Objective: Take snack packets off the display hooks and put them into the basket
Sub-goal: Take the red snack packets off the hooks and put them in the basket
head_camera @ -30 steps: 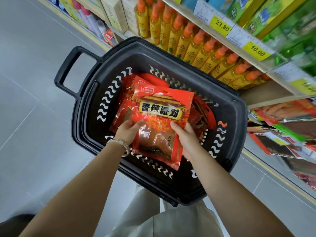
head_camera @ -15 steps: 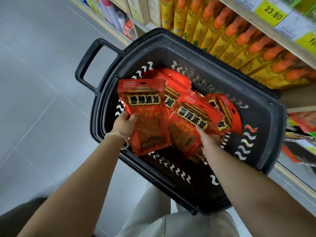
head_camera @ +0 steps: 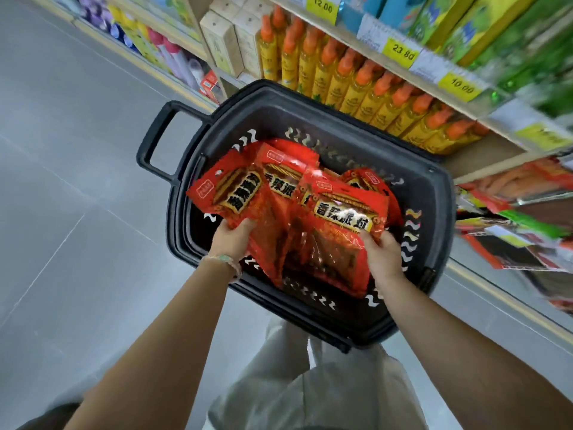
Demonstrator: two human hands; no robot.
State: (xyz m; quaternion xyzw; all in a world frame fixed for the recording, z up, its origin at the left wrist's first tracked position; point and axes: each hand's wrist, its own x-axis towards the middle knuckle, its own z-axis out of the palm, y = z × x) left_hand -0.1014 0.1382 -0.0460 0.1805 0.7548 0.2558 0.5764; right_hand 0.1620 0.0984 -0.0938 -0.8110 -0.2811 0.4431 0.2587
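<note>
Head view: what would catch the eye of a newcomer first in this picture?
Bright red packets crowd the black basket in the middle. The left hand grips the left packet and the right hand grips the right packet, both above the basket. Behind it, yellow bottles with orange caps line the shelf.

We see a black plastic basket (head_camera: 440,193) with wavy slots in its walls and a loop handle (head_camera: 155,141) at its far left. In and over it, red snack packets (head_camera: 279,181) with gold-and-black labels overlap. The left packet (head_camera: 238,200) is tilted sideways and the right packet (head_camera: 338,231) faces up.
</note>
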